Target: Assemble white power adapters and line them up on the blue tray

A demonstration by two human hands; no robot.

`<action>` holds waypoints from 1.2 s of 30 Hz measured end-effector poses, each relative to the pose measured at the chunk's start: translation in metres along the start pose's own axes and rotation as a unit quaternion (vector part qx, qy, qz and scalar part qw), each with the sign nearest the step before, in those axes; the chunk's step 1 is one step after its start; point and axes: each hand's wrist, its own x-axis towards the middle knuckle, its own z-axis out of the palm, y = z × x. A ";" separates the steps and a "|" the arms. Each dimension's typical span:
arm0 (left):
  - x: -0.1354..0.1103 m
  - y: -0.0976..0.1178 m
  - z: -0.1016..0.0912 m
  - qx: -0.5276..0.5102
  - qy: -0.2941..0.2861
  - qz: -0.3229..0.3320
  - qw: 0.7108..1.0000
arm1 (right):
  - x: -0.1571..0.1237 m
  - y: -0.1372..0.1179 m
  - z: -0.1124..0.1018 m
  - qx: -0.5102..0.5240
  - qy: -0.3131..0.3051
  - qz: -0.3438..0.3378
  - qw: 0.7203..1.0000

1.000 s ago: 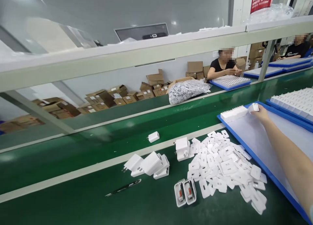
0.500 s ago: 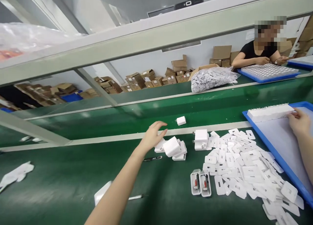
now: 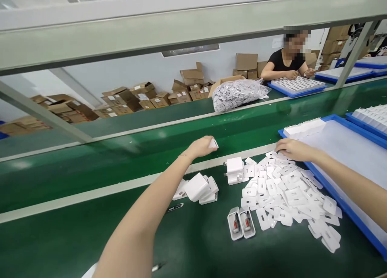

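Observation:
My left hand (image 3: 201,147) reaches out over the green conveyor belt (image 3: 121,157) and is closed around a small white charger (image 3: 213,143). My right hand (image 3: 292,149) rests palm down on the far edge of a pile of flat white plastic covers (image 3: 287,193), fingers curled on them; whether it holds one I cannot tell. A heap of white charger bodies (image 3: 198,187) lies under my left forearm. One more white charger (image 3: 235,170) stands at the pile's left edge. Two open charger halves (image 3: 241,222) lie near me.
A blue tray (image 3: 338,149) with a row of white chargers (image 3: 304,127) sits at right. Black tweezers (image 3: 174,207) lie by the heap. Across the belt a person in black works at another blue tray (image 3: 294,86), beside a bag of white parts (image 3: 237,93). Cardboard boxes line the wall.
My left hand came in, reached to the belt and closed on the lone small charger. My right hand left the tray's charger row and dropped onto the cover pile.

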 end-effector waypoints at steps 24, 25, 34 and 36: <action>-0.247 0.163 0.031 -0.266 0.200 -0.033 0.943 | -0.098 -0.233 -0.020 0.337 0.131 -0.172 0.917; -0.246 0.166 0.034 -0.268 0.194 -0.025 0.943 | -0.104 -0.242 -0.018 0.344 0.118 -0.195 0.911; -0.247 0.175 0.035 -0.241 0.189 0.012 0.952 | -0.113 -0.257 0.003 0.427 0.111 -0.186 0.878; -0.248 0.175 0.037 -0.247 0.194 0.011 0.949 | -0.112 -0.259 0.006 0.451 0.117 -0.171 0.868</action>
